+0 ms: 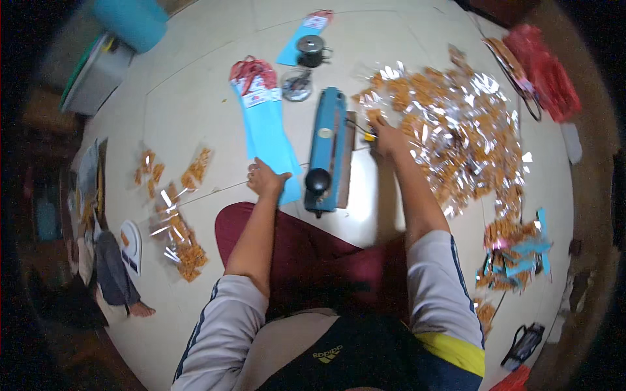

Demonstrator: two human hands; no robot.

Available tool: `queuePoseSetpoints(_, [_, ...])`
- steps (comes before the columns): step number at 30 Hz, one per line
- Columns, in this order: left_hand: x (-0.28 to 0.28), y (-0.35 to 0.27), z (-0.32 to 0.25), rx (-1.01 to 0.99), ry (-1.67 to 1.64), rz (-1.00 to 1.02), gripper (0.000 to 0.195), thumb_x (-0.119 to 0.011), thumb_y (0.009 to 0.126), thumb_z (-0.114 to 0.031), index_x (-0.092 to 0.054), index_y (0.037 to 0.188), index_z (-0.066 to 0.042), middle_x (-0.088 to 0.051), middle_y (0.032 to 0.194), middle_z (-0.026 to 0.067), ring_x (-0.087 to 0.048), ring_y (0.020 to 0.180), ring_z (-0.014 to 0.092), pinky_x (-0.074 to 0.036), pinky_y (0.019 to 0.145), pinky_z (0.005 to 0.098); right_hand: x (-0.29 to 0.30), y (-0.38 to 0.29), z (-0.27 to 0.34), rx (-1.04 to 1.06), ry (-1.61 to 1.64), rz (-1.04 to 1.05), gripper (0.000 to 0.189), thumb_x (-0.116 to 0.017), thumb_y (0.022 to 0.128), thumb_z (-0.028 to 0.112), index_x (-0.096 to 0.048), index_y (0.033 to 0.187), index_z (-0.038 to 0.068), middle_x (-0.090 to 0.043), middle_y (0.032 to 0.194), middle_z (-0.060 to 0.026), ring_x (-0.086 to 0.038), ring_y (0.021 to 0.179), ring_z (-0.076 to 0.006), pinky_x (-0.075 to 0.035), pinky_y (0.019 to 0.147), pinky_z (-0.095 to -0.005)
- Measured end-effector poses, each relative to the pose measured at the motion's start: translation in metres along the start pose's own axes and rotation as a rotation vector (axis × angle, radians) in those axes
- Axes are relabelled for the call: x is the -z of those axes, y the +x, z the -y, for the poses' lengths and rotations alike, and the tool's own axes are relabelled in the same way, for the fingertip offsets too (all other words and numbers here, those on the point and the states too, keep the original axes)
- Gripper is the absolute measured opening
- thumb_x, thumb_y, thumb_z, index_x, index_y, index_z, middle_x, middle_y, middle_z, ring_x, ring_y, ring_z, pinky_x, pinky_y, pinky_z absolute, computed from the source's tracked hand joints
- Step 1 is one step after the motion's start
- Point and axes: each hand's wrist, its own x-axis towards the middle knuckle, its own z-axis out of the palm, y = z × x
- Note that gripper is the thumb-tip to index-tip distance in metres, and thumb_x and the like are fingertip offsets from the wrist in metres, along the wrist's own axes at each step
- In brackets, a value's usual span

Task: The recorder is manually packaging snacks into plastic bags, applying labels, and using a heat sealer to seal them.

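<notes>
My left hand [266, 180] rests on the lower part of a stack of long light-blue card strips [266, 132], thumb spread away from the fingers. Red loops and printed labels top the strips. Between my hands stands a blue hand impulse sealer [324, 141] with a black knob at its near end. My right hand [388, 137] reaches the left edge of a large heap of clear snack packets [455, 132]. Its fingertips are at an orange-brown packet [374, 115]; whether they grip it is unclear. A small yellow item [369, 137] lies by that hand.
Beyond the sealer are a lidded metal cup [311, 49], a round clear container [296, 85] and another blue strip [293, 44]. Loose packets [181, 234] lie left, near a white scale [131, 247] and another person's foot [142, 309]. Packets with blue strips [518, 256] are piled at right.
</notes>
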Motion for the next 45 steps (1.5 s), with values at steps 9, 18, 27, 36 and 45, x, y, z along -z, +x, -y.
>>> queuePoseSetpoints(9, [0.006,-0.003,-0.002,0.027,-0.172,0.012,0.086,-0.076,0.046,-0.030,-0.031,0.113,-0.002,-0.036,0.111,0.0138,-0.036,0.103,0.028,-0.027,0.085,0.0375,0.000,-0.039,-0.025,-0.127,0.080,-0.271,0.031,-0.057,0.065,0.014,-0.051,0.095,0.006,-0.057,0.087,-0.0111,-0.055,0.071,-0.0274,-0.044,0.061,-0.0359])
queuePoseSetpoints(18, [0.006,-0.009,-0.001,-0.046,-0.166,-0.059,0.084,-0.076,0.047,-0.027,-0.031,0.113,-0.004,-0.039,0.108,0.0132,-0.037,0.102,0.028,-0.025,0.086,0.0391,0.017,-0.132,-0.048,-0.560,2.004,-0.326,0.013,-0.050,0.077,0.017,-0.049,0.078,0.004,-0.048,0.063,-0.0031,-0.032,0.036,-0.0076,-0.029,0.035,-0.0217])
queuePoseSetpoints(27, [-0.028,0.025,0.027,-0.265,-0.737,-0.213,0.046,-0.058,0.070,-0.021,-0.043,0.104,0.005,-0.050,0.098,0.0214,-0.049,0.091,0.032,-0.038,0.079,0.0361,0.039,-0.192,0.012,-0.500,1.987,-0.285,0.018,-0.055,0.076,0.022,-0.048,0.081,0.007,-0.046,0.062,-0.0006,-0.034,0.038,-0.0064,-0.032,0.038,-0.0204])
queuePoseSetpoints(36, [0.127,-0.113,0.016,-0.794,-1.694,0.326,0.026,-0.039,0.084,-0.009,-0.039,0.109,-0.004,-0.052,0.093,0.0047,-0.049,0.087,0.009,-0.041,0.073,0.0238,0.087,-0.225,0.090,-0.191,2.021,-0.227,0.014,-0.056,0.073,0.012,-0.049,0.081,0.002,-0.047,0.058,-0.0001,-0.040,0.039,-0.0053,-0.034,0.038,-0.0173])
queuePoseSetpoints(45, [0.101,-0.172,0.012,-0.288,-1.868,1.074,0.027,-0.042,0.083,-0.013,-0.038,0.107,-0.002,-0.050,0.098,0.0073,-0.050,0.088,0.014,-0.043,0.075,0.0277,0.070,-0.234,0.138,-0.188,1.587,-0.146,0.015,-0.061,0.069,0.012,-0.051,0.075,0.002,-0.051,0.061,0.0006,-0.044,0.050,-0.0043,-0.035,0.044,-0.0170])
